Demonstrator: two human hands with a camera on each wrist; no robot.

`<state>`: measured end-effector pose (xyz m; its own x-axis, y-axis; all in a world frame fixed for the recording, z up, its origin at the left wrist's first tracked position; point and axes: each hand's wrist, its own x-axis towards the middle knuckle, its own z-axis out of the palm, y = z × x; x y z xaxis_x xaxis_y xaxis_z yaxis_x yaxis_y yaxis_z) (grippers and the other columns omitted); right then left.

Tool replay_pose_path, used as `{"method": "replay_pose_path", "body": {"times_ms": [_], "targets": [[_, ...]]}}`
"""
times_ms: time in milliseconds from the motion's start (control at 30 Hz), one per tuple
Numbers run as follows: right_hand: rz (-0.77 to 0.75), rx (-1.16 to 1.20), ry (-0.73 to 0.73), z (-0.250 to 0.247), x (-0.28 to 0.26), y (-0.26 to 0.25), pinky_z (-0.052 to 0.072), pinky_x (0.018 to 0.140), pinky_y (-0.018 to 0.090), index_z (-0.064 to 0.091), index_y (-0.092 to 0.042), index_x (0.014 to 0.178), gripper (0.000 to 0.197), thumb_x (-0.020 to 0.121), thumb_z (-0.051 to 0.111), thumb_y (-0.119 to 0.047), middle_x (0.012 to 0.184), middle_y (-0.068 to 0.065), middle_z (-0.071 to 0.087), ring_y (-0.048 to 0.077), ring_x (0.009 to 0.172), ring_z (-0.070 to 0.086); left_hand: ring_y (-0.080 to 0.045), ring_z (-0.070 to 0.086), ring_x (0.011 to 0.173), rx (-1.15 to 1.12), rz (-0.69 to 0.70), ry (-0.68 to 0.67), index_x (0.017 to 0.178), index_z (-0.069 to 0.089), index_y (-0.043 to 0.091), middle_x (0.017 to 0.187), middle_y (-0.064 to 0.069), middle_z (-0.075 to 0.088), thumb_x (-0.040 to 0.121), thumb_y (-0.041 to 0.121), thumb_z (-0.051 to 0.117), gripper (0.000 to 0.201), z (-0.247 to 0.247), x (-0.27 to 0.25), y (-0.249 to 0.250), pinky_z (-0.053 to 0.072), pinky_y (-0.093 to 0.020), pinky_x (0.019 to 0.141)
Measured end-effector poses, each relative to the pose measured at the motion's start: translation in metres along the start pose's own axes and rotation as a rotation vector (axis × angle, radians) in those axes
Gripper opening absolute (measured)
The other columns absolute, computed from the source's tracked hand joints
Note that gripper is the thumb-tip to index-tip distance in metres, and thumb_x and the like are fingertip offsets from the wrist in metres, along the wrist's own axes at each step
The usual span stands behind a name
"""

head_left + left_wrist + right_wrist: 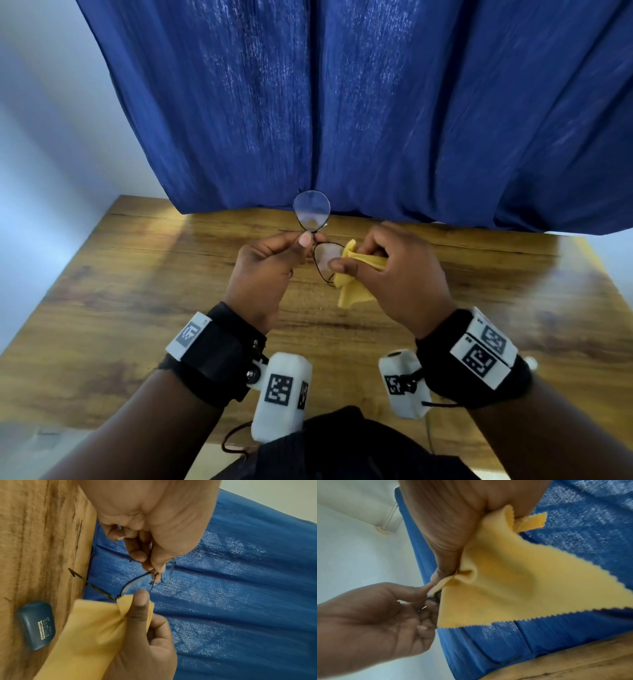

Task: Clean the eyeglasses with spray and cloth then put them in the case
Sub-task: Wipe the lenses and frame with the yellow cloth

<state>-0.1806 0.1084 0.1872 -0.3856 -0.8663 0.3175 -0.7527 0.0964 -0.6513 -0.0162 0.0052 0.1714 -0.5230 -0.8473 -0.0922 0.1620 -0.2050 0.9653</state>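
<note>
Thin dark-framed eyeglasses (312,213) are held up over the wooden table (137,274), one lens above the other. My left hand (274,260) pinches the frame at the bridge between thumb and forefinger. My right hand (387,267) holds a yellow cloth (352,284) and pinches the lower lens (137,586) through it, thumb on the near side. In the right wrist view the cloth (505,574) hangs from the fingers and hides most of the glasses. A blue eyeglass case (36,624) lies shut on the table in the left wrist view. No spray bottle shows.
A blue curtain (376,102) hangs behind the table's far edge. A pale wall (41,120) stands to the left. Wrist straps with white marker blocks (281,394) sit on both forearms near the table's front edge.
</note>
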Motion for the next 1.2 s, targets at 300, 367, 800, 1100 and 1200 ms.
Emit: {"method": "replay_pose_path", "body": {"times_ms": [300, 367, 800, 1100, 1200], "targets": [[-0.044, -0.024, 0.017, 0.02, 0.004, -0.026, 0.043, 0.055, 0.027, 0.056, -0.025, 0.074, 0.039, 0.077, 0.079, -0.057, 0.075, -0.016, 0.052, 0.004, 0.067, 0.051, -0.004, 0.065, 0.079, 0.0, -0.06, -0.028, 0.102, 0.081, 0.014, 0.094, -0.002, 0.08, 0.098, 0.023, 0.064, 0.02, -0.012, 0.004, -0.002, 0.042, -0.019, 0.064], [0.002, -0.017, -0.018, 0.013, -0.001, -0.024, 0.041, 0.056, 0.02, 0.059, -0.025, 0.073, 0.036, 0.078, 0.078, -0.054, 0.074, -0.017, 0.054, 0.003, 0.067, 0.052, -0.004, 0.067, 0.081, 0.0, -0.052, -0.017, 0.102, 0.08, 0.013, 0.098, -0.005, 0.081, 0.099, 0.022, 0.063, 0.02, -0.02, 0.006, 0.001, 0.043, -0.017, 0.063], [1.068, 1.146, 0.039, -0.019, -0.013, 0.049, 0.057, 0.085, 0.044, 0.066, -0.008, 0.128, 0.042, 0.1, 0.058, -0.039, 0.114, 0.014, 0.076, 0.029, 0.106, 0.073, -0.008, 0.05, 0.08, 0.025, -0.086, -0.001, 0.103, 0.082, 0.018, 0.087, 0.007, 0.07, 0.09, 0.036, 0.067, 0.027, -0.016, 0.012, -0.016, 0.034, -0.028, 0.07], [0.962, 1.124, -0.184, -0.027, -0.027, 0.059, 0.06, 0.08, 0.042, 0.065, -0.002, 0.126, 0.052, 0.083, 0.076, -0.03, 0.111, 0.014, 0.07, 0.029, 0.104, 0.068, -0.004, 0.06, 0.083, -0.01, -0.079, 0.018, 0.103, 0.081, 0.017, 0.102, 0.003, 0.08, 0.094, 0.032, 0.066, 0.023, -0.001, 0.014, -0.016, 0.034, -0.029, 0.069], [0.8, 0.967, -0.024, -0.032, -0.025, 0.06, 0.051, 0.099, 0.04, 0.068, -0.023, 0.129, 0.054, 0.078, 0.076, -0.042, 0.125, 0.0, 0.072, 0.019, 0.117, 0.065, 0.002, 0.061, 0.077, -0.007, -0.074, 0.033, 0.105, 0.08, 0.015, 0.101, 0.005, 0.08, 0.099, 0.024, 0.063, 0.021, 0.002, 0.014, -0.015, 0.034, -0.027, 0.068]]}}
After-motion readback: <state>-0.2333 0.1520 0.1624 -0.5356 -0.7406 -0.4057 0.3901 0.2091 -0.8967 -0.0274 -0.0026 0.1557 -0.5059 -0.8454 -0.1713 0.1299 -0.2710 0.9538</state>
